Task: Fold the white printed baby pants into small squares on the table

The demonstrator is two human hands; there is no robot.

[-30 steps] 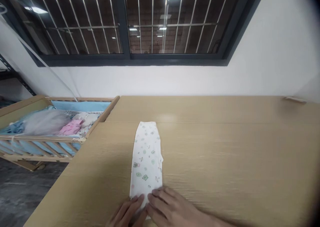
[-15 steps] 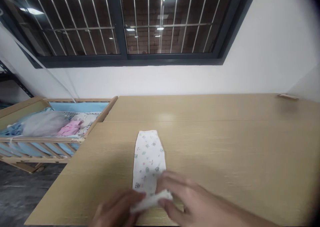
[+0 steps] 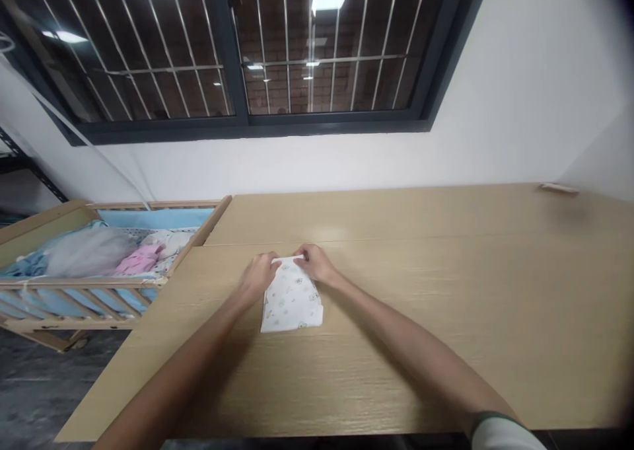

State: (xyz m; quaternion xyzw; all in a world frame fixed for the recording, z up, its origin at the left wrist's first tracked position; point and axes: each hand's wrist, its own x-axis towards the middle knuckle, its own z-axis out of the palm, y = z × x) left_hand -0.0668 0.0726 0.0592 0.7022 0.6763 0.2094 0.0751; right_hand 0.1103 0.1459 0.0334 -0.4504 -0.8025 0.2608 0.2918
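A small white baby garment (image 3: 291, 299) with a coloured print lies folded in half on the wooden table (image 3: 446, 291). My left hand (image 3: 258, 276) rests on its far left corner, fingers curled onto the cloth. At the far right corner my right hand (image 3: 314, 262) pinches the folded edge. Both arms reach forward over the table's near part.
A wooden crib (image 3: 99, 265) with blue lining, grey and pink cloth inside, stands against the table's left side. A small flat object (image 3: 559, 187) lies at the far right corner. A white wall and a barred window rise behind.
Both hands lifted the garment's near end and carried it forward onto the far end, halving its length. The arms are now stretched out.
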